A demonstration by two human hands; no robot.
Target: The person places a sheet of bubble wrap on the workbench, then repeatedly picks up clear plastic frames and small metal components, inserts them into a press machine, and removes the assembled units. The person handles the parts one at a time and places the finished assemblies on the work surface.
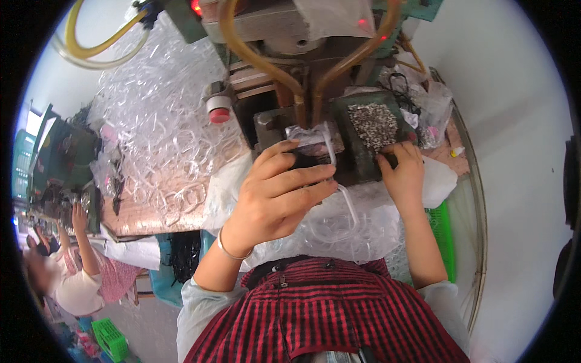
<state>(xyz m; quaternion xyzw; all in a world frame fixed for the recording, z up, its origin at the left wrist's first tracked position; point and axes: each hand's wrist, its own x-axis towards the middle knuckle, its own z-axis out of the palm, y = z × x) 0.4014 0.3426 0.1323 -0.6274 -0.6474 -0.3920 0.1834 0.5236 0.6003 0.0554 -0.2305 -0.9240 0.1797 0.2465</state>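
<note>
Under two amber hoses (pixel 260 57), one bent clear strip (pixel 330 151) at the fingertips

Near the middle of the worktop (pixel 136 228), that single strip stands by a metal fixture (pixel 307 138) of the machine (pixel 302 43), its lower end bending toward the near edge. Of two hands, the left hand (pixel 272 193) reaches over it from the left, fingers parted, two tips at the strip; whether it is pinched I cannot tell. The right hand (pixel 405 172) is curled, thumb and forefinger close together, at one dark tray (pixel 358 158) toward the worktop's right edge. Whether they pinch anything cannot be told. One mound of small pale and dark pieces (pixel 372 124), too many to count, lies in that tray.

One red button (pixel 219 115) sits left of the fixture. Beyond it, one big heap of clear strips (pixel 163 121), uncountable, covers the worktop's left part. One green basket (pixel 446 236) stands below the near right corner. Past the left edge, one co-worker (pixel 78 287) sits; one green crate (pixel 109 339) is on the floor (pixel 151 327).
</note>
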